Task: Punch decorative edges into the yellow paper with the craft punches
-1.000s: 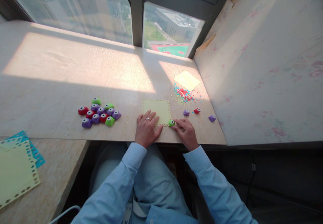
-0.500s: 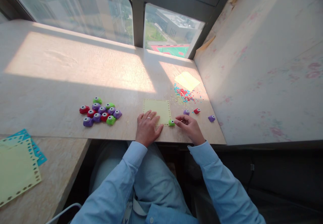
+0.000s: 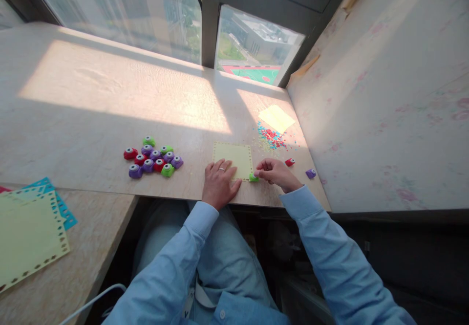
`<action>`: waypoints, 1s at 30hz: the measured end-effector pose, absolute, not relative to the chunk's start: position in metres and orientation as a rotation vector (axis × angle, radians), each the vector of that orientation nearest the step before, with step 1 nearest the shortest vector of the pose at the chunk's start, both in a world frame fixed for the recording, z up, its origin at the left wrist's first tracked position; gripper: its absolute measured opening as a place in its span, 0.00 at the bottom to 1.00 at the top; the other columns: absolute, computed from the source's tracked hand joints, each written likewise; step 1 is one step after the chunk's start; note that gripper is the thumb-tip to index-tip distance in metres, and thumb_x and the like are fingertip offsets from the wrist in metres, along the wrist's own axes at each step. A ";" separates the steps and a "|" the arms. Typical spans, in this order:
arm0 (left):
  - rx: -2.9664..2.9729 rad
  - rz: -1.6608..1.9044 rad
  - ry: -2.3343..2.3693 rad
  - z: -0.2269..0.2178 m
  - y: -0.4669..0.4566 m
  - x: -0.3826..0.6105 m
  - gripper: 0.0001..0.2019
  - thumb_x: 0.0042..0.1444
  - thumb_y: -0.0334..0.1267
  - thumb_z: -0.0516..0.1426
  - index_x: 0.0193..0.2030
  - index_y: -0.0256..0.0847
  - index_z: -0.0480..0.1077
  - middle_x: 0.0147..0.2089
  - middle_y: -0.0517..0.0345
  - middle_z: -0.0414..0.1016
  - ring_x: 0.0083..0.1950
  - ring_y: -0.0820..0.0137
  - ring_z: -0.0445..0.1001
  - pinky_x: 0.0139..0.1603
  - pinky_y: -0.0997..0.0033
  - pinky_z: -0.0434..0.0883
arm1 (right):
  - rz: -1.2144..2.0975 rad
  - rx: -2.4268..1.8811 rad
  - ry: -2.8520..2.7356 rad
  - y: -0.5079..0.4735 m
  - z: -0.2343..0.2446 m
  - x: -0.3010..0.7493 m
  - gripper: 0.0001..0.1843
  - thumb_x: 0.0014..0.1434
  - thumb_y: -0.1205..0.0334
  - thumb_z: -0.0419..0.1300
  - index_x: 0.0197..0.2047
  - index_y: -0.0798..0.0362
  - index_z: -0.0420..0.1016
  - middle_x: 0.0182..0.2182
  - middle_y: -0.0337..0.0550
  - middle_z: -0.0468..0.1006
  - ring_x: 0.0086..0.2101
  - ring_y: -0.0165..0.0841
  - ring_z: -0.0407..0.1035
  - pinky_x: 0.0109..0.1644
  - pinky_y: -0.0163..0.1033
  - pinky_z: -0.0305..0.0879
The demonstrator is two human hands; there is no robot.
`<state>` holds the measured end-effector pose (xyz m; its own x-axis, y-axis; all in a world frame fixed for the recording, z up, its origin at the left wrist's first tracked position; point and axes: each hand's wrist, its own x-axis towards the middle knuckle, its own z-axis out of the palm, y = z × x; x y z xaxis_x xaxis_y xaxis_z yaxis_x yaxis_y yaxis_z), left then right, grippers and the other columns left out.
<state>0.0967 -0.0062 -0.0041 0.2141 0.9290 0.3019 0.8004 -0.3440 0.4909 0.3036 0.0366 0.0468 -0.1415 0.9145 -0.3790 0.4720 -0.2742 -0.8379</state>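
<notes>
A pale yellow sheet of paper (image 3: pixel 234 154) with small holes punched along its edges lies on the wooden ledge. My left hand (image 3: pixel 221 182) rests on its lower left part, fingers spread and a ring on one of them. At the sheet's lower right corner sits a small green paper punch (image 3: pixel 253 178). The fingers of my right hand (image 3: pixel 276 173) are curled together, their tips touching the right side of this punch. How firmly they grip it is hard to see.
Several red, purple and green punches (image 3: pixel 154 154) stand grouped on the left. A red punch (image 3: pixel 289 162) and a purple punch (image 3: pixel 311 173) lie at right, near the wall. Behind are coloured paper bits (image 3: pixel 271 138) and a yellow sheet (image 3: pixel 277 117). Punched sheets (image 3: pixel 34 239) lie at lower left.
The view has shifted slightly, moving everything a little to the right. My right fingertips have come closer to the green punch, and my right hand now covers the nearer purple punch. My left hand stays on the sheet.
</notes>
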 end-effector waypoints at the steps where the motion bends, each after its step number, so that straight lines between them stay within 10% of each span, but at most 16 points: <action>1: 2.256 0.820 1.643 -0.004 -0.006 0.097 0.14 0.59 0.45 0.58 0.49 0.45 0.74 0.60 0.48 0.72 0.65 0.54 0.63 0.65 0.45 0.56 | 1.405 -1.712 -1.555 0.037 0.047 0.304 0.17 0.40 0.54 0.70 0.29 0.53 0.70 0.18 0.32 0.67 0.18 0.23 0.58 0.18 0.29 0.50; 30: 2.239 0.859 1.640 -0.003 -0.007 0.097 0.13 0.58 0.44 0.58 0.48 0.45 0.74 0.60 0.48 0.72 0.65 0.53 0.64 0.64 0.44 0.56 | 1.109 -1.956 -2.023 0.061 0.026 0.297 0.13 0.45 0.71 0.64 0.32 0.50 0.65 0.20 0.32 0.69 0.23 0.29 0.65 0.27 0.33 0.58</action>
<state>0.0968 -0.0070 -0.0034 0.1991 0.9272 0.3174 0.7885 -0.3439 0.5099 0.2970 0.0610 0.0260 -0.1597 0.9049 -0.3945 0.8192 -0.1015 -0.5645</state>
